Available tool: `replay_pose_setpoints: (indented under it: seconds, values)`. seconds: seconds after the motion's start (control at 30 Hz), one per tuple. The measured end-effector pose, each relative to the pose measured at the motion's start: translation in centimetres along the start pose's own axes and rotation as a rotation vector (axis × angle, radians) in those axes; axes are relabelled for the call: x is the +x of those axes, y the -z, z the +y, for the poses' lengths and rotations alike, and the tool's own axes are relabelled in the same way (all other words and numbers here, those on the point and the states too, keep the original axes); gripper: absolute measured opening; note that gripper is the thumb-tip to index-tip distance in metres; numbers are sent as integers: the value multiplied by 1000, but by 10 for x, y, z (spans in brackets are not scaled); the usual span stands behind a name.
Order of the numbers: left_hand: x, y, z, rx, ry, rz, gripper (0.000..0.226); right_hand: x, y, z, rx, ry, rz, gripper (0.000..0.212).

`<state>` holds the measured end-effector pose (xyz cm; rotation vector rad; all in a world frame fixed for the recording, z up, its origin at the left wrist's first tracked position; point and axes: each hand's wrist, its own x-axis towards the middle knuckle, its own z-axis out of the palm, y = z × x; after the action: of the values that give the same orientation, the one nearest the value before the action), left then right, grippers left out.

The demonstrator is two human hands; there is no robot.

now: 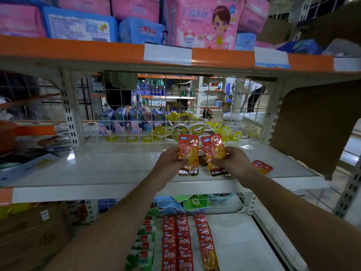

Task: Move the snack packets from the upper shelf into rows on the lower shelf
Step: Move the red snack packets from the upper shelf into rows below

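Head view: above the upper shelf (117, 169), the left hand (170, 163) pinches the left packet (188, 153) by its side edge. Next door, the right packet (214, 153) is pinched likewise by the right hand (232, 163). They look like light, floppy, glossy pouches, probably slippery, so hold the sealed edges. A spare packet (261, 166) lies flat further right, with rows (175, 241) started on the lower shelf (244, 241).
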<state>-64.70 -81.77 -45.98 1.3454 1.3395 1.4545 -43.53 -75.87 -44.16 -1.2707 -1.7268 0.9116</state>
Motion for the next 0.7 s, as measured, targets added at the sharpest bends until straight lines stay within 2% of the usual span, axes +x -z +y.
replay_pose_setpoints:
  seconds: [0.23, 0.5, 0.7]
  values:
    - [-32, 0, 8, -9, -13, -38, 49, -40, 17, -14, 190, 28, -58, 34]
    - [-76, -2, 22, 0, -42, -93, 50, -90, 28, -20, 146, 23, -180, 36]
    - [-109, -8, 14, 16, 25, -124, 44, -123, 34, -19, 132, 5, -204, 44]
